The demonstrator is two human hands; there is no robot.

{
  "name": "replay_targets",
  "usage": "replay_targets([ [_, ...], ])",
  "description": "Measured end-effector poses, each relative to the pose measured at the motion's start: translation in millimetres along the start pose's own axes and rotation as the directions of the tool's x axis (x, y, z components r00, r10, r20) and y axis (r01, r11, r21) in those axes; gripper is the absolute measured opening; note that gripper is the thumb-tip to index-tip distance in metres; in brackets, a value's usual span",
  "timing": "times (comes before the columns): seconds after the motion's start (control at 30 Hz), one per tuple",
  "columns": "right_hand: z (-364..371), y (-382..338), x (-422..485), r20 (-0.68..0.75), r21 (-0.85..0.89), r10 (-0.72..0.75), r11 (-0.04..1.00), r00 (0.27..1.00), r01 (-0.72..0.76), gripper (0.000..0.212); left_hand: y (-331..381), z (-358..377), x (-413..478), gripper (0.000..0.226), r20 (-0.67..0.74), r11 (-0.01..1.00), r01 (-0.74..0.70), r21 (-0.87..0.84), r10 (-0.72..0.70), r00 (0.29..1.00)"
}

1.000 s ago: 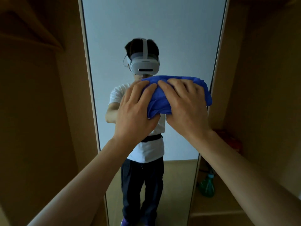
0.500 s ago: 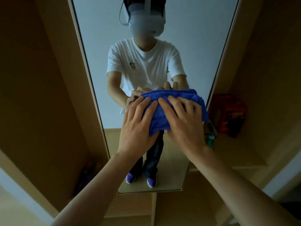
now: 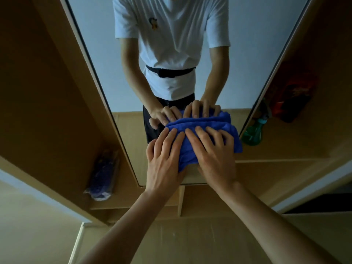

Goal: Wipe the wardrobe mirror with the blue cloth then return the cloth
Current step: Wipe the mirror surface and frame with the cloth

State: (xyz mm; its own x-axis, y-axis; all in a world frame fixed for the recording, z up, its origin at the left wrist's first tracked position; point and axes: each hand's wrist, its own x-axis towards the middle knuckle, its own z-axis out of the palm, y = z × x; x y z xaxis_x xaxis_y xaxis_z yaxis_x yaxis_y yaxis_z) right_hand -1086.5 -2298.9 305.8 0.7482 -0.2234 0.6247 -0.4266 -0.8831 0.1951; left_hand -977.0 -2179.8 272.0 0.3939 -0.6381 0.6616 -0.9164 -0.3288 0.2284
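The folded blue cloth (image 3: 190, 128) lies flat against the lower part of the tall wardrobe mirror (image 3: 247, 44), a little above its bottom edge. My left hand (image 3: 164, 159) presses on the cloth's left half with straight, spread fingers. My right hand (image 3: 213, 153) presses on the right half the same way, beside the left. Both palms cover much of the cloth. The mirror reflects a person in a white shirt and the same two hands on the cloth.
Wooden wardrobe compartments flank the mirror. A wrapped dark blue bundle (image 3: 103, 174) lies on the left shelf. A green spray bottle (image 3: 254, 131) and a red-and-black item (image 3: 293, 96) stand on the right shelf. A wooden panel runs below the mirror.
Both hands have slid the cloth down the mirror from head height to near its bottom edge. My view has tilted downward with them.
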Motion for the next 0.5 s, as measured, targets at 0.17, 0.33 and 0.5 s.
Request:
replay_targets([
  [0.17,26,-4,-19,-0.021,0.021,0.018,1.0,1.0,-0.018,0.046,-2,32,-22,0.083,-0.03,0.996,0.068,-0.057,-0.07,0.997],
  [0.33,54,-19,-54,0.123,0.07,0.022,0.997,0.992,-0.031,0.051,-11,61,-63,0.08,0.106,0.991,0.124,-0.059,-0.117,0.987],
  [0.5,85,-33,-83,0.241,0.081,0.035,0.995,0.97,-0.056,0.051,-21,85,-96,0.078,0.22,0.986,0.157,-0.053,-0.142,0.965],
])
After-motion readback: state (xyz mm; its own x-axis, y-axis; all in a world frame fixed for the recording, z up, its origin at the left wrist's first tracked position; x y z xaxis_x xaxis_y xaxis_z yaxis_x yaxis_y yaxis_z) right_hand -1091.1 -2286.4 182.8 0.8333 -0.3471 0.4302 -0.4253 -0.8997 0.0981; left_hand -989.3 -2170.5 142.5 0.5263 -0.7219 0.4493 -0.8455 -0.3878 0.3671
